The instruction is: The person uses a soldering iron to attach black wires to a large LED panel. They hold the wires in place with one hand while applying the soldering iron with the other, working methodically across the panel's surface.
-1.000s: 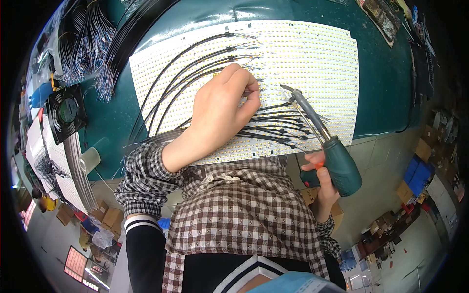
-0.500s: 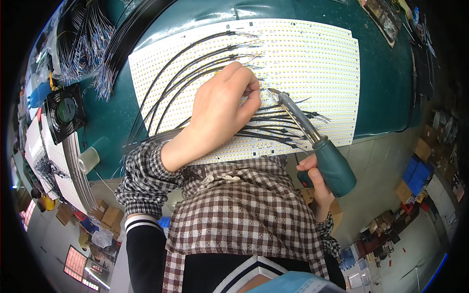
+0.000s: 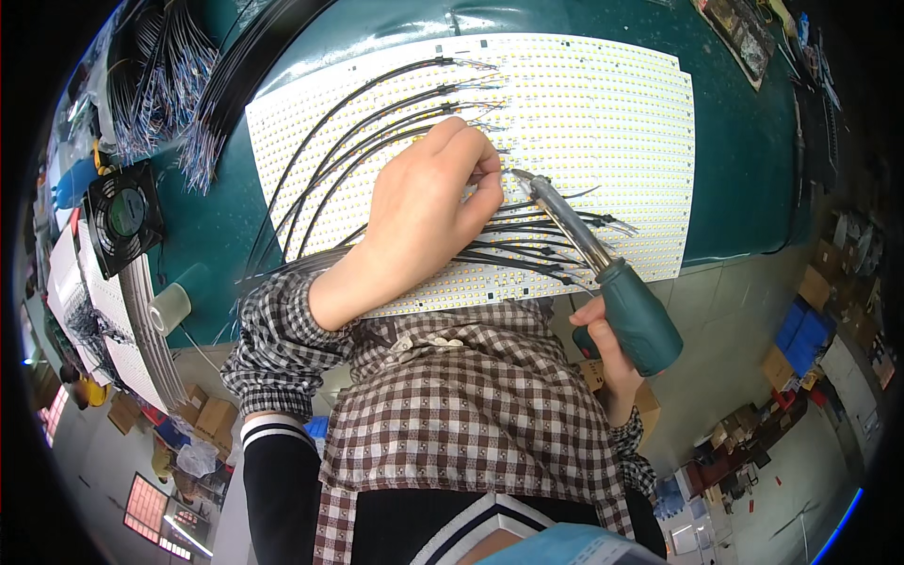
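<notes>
The left hand (image 3: 428,221) rests palm-down on the white LED panel (image 3: 603,122), fingertips pinched together on a thin black wire (image 3: 377,127) at the panel's middle, while the right hand (image 3: 607,353) is closed around the green handle of a soldering iron (image 3: 603,273) whose metal tip meets the pinched wire end. The wire is judged light, limp and springy, best held close to its stripped end. The iron is judged rigid and hot forward of the handle, so only the handle should be gripped.
</notes>
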Demonstrator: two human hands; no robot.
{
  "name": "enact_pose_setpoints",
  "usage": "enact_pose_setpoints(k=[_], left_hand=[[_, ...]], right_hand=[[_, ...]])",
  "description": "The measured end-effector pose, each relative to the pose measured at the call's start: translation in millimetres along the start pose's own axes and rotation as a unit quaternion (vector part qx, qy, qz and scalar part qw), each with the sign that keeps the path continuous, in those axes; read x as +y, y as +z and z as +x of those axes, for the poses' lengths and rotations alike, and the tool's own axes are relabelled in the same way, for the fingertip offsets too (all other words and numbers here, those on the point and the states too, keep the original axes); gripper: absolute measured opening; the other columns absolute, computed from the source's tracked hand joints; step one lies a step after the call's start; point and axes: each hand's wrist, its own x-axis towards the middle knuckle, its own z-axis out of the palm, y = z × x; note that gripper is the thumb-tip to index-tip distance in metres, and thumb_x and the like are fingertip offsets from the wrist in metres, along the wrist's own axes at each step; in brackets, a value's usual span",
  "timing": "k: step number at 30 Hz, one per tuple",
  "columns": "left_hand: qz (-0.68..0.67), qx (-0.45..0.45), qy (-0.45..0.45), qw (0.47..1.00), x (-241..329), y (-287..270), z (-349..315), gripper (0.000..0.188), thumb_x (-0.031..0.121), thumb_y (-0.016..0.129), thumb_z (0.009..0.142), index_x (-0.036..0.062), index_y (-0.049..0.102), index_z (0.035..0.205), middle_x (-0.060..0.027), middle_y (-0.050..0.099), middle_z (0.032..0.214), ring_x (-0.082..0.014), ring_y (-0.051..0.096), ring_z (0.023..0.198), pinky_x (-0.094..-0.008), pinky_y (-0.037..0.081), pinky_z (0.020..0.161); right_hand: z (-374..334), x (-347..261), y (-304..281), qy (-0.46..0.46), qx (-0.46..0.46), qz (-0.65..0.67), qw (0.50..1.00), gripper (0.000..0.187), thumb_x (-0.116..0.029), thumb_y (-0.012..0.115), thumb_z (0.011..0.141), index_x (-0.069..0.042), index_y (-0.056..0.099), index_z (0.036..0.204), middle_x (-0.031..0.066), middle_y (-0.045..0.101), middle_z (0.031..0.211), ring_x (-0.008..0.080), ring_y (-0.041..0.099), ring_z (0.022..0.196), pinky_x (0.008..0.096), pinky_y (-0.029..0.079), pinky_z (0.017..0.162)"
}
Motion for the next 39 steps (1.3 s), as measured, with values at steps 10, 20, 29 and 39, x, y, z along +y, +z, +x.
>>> enact_pose_setpoints(k=[10, 20, 29, 39], left_hand=[[0.003, -0.003, -0.004, 1.000, 0.8, -1.1, -0.4, 0.012, 0.002, 0.070, 0.078, 0.0047, 0.060, 0.083, -0.0099, 0.061, 0.082, -0.0290, 0.065, 0.071, -0.0387, 0.051, 0.062], [0.020, -0.021, -0.027, 0.999, 4.2, -2.5, -1.3, 0.013, 0.006, 0.071, 0.079, 0.0057, 0.060, 0.085, -0.0090, 0.063, 0.088, -0.0283, 0.064, 0.079, -0.0396, 0.050, 0.066], [0.138, -0.048, 0.103, 0.984, 11.4, -6.3, -17.9, 0.015, 0.005, 0.073, 0.080, 0.0073, 0.061, 0.089, -0.0074, 0.057, 0.088, -0.0285, 0.058, 0.080, -0.0404, 0.043, 0.067], [0.315, -0.072, 0.049, 0.945, 23.7, -38.1, -36.7, 0.016, 0.005, 0.071, 0.083, 0.0056, 0.059, 0.095, -0.0098, 0.057, 0.091, -0.0310, 0.058, 0.080, -0.0415, 0.045, 0.069]], right_hand=[[3.7, -7.8, 6.0, -0.030, 0.025, 0.045, 0.998, 0.028, -0.021, 0.064, 0.094, 0.007, 0.062, 0.094, 0.0167, 0.064, 0.088, 0.0250, 0.065, 0.082, 0.0377, 0.057, 0.075], [3.0, -12.8, 4.0, -0.034, 0.044, 0.047, 0.997, 0.032, -0.025, 0.064, 0.095, 0.007, 0.061, 0.096, 0.0180, 0.064, 0.088, 0.0244, 0.066, 0.076, 0.0349, 0.058, 0.072], [0.9, 3.2, -13.1, -0.100, 0.095, 0.087, 0.987, 0.057, -0.028, 0.057, 0.100, 0.019, 0.046, 0.130, 0.0165, 0.062, 0.090, 0.0242, 0.064, 0.079, 0.0321, 0.061, 0.067], [0.1, 10.1, -13.0, -0.115, 0.132, 0.172, 0.969, 0.048, -0.030, 0.063, 0.096, 0.013, 0.056, 0.116, 0.0188, 0.065, 0.092, 0.0242, 0.068, 0.073, 0.0371, 0.056, 0.081]])
